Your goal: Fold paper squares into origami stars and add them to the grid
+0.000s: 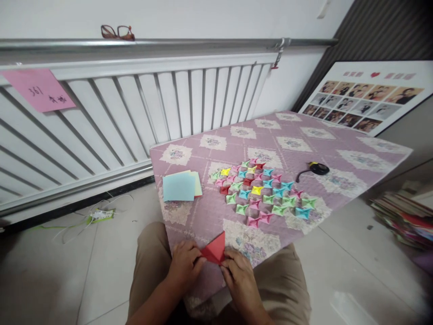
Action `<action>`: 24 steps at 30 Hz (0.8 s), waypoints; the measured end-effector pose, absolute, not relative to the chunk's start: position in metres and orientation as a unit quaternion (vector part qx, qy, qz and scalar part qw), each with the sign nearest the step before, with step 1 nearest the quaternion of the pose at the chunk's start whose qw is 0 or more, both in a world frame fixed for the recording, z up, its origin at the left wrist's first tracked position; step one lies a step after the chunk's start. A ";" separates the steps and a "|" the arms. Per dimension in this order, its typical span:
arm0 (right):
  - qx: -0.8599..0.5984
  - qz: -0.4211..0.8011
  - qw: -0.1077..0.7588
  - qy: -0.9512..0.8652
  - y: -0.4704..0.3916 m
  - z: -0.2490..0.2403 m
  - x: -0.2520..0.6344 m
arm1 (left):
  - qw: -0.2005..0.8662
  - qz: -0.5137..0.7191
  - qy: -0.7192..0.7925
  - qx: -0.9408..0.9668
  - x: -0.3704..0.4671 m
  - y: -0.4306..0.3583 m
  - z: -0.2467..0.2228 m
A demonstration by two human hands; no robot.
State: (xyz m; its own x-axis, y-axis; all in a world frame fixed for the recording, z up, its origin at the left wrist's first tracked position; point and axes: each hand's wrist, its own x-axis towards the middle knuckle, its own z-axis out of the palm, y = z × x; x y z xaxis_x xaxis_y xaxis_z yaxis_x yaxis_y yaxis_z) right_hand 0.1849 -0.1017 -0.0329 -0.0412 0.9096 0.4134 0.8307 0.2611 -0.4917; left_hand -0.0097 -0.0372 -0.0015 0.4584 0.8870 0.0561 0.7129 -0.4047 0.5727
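A red sheet of paper (pixel 215 247), folded into a roughly triangular shape, lies at the near edge of the table between my two hands. The fingers of my left hand (pixel 187 261) pinch its left corner. On the other side, my right hand (pixel 238 270) grips the lower right edge between thumb and fingers. Beyond the hands, several small folded paper pieces (pixel 257 190) in pink, green, blue, yellow and red stand in loose rows. A stack of coloured paper sheets (pixel 179 186), light blue on top, rests to the left of them.
The table has a purple floral cloth (pixel 206 212). A black tape measure (pixel 319 168) with a strap lies at its right. Behind are a white radiator (pixel 189 99) and a pipe holding glasses (pixel 117 32). A power strip (pixel 101 215) and a paper pile (pixel 399 221) are on the floor.
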 end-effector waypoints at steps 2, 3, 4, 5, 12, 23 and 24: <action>-0.606 0.061 0.335 -0.719 -0.101 -0.031 0.184 | 0.246 0.170 0.500 0.813 -0.008 -0.036 -0.001; -0.606 0.063 0.331 -0.720 -0.102 -0.031 0.184 | 0.247 0.166 0.503 0.811 -0.008 -0.036 0.000; -0.608 0.064 0.327 -0.721 -0.102 -0.030 0.184 | 0.247 0.161 0.507 0.810 -0.007 -0.035 0.000; -0.610 0.064 0.323 -0.721 -0.102 -0.029 0.183 | 0.246 0.155 0.512 0.808 -0.006 -0.035 0.000; -0.641 0.049 0.296 -0.707 -0.102 -0.028 0.177 | 0.248 0.103 0.538 0.799 -0.002 -0.030 0.009; -0.679 0.035 0.250 -0.689 -0.095 -0.026 0.170 | 0.242 0.048 0.558 0.792 0.001 -0.025 0.016; -0.684 0.030 0.242 -0.688 -0.095 -0.026 0.170 | 0.242 0.045 0.559 0.792 0.001 -0.025 0.016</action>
